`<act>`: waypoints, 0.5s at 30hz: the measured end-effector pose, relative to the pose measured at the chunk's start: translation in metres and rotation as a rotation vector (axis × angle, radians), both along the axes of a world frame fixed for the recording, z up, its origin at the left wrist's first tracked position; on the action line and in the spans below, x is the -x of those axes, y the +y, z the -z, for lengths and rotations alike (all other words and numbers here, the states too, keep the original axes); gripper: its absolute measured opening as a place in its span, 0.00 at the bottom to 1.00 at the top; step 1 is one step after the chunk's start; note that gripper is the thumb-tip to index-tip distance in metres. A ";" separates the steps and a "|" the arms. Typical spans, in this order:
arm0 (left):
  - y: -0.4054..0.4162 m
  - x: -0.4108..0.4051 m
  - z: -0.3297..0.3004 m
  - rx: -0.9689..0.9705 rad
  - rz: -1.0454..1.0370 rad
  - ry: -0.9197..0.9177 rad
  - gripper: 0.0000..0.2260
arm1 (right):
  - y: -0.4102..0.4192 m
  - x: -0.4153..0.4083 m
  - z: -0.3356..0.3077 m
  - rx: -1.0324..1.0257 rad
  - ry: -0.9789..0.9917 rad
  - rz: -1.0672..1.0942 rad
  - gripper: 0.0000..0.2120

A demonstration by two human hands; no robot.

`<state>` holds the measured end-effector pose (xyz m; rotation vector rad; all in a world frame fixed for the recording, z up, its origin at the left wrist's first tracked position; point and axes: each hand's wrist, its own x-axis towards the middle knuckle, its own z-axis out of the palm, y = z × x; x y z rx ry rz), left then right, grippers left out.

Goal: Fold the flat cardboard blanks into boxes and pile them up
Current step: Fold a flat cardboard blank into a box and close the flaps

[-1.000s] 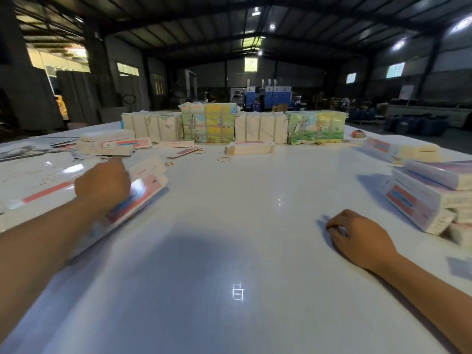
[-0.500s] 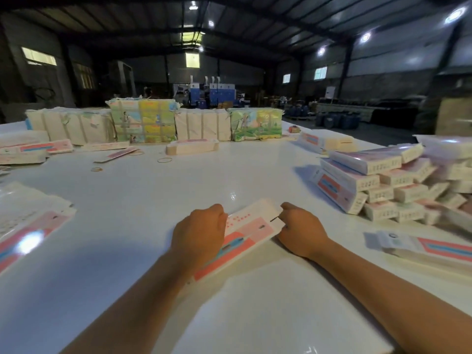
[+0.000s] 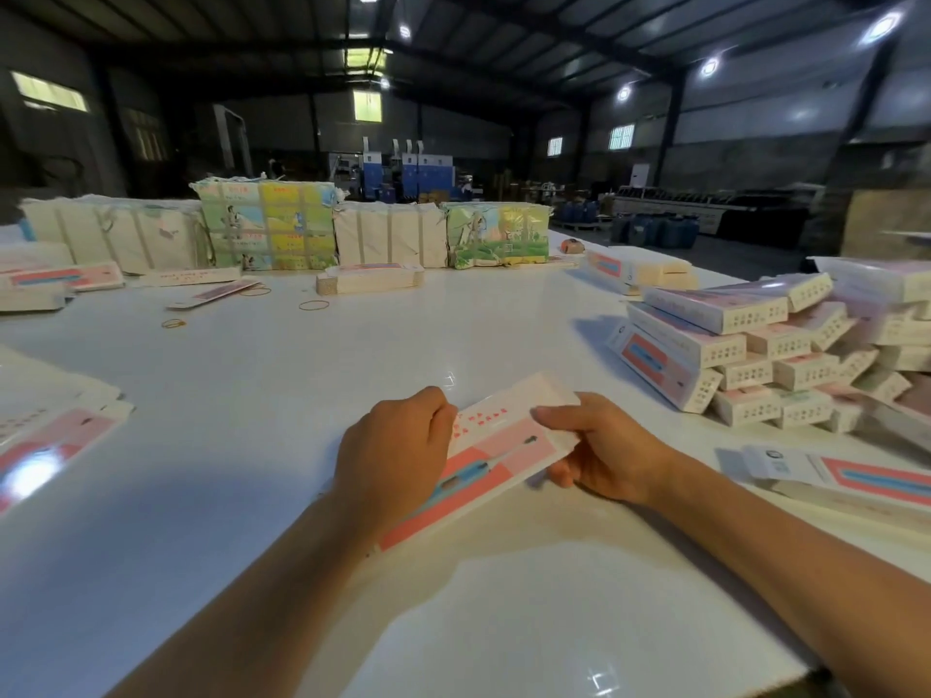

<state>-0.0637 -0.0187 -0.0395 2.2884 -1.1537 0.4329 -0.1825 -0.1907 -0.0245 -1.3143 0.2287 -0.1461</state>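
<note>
A flat cardboard blank (image 3: 496,448), white with pink, red and blue print, is held just above the white table (image 3: 352,375) in the middle of the head view. My left hand (image 3: 398,455) grips its near left part with curled fingers. My right hand (image 3: 599,450) pinches its far right end, thumb on top. A stack of flat blanks (image 3: 45,440) lies at the left edge. Folded boxes are piled in a heap (image 3: 766,355) at the right.
Strapped bundles of blanks (image 3: 267,229) line the table's far side, with a small stack (image 3: 370,279) in front of them. Rubber bands (image 3: 313,305) lie loose. A single box (image 3: 831,476) lies near my right forearm. More boxes (image 3: 60,282) sit far left.
My left hand took a blank from the left stack and brought it to the middle. My right hand came over and now pinches its far end, lifted slightly.
</note>
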 end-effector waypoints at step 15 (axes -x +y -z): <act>-0.013 0.000 0.000 -0.278 -0.038 -0.160 0.43 | -0.003 -0.007 0.004 0.106 -0.034 0.224 0.10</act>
